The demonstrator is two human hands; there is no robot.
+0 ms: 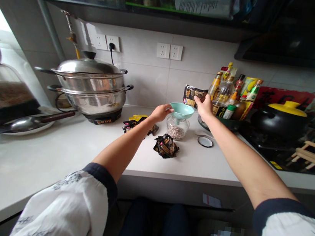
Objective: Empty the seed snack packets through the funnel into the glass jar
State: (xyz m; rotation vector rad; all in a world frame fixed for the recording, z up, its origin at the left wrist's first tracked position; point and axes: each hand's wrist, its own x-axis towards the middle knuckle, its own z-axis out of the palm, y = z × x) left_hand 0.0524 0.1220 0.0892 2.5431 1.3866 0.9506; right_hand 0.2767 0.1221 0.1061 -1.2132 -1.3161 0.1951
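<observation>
My left hand point(161, 112) is closed on the edge of a pale teal funnel point(181, 110). The funnel sits at the mouth of a clear glass jar point(177, 130), which is partly filled with small greyish-brown pieces like seeds. To the right and slightly above, my right hand point(205, 107) grips a black packet point(191, 95) with gold and white print. Crumpled black packets point(166, 145) lie in front of the jar. More black and yellow packets point(135, 123) are behind my left forearm. A round lid point(205, 141) rests right of the jar.
A steel steamer point(91, 90) stands on an electric base at left, near a ladle point(29, 124) on a plate. Bottles of seasoning point(227, 92) crowd the back right. Beyond them are a black pot point(280, 120) with a yellow lid and a small wooden stool-shaped stand point(309, 153).
</observation>
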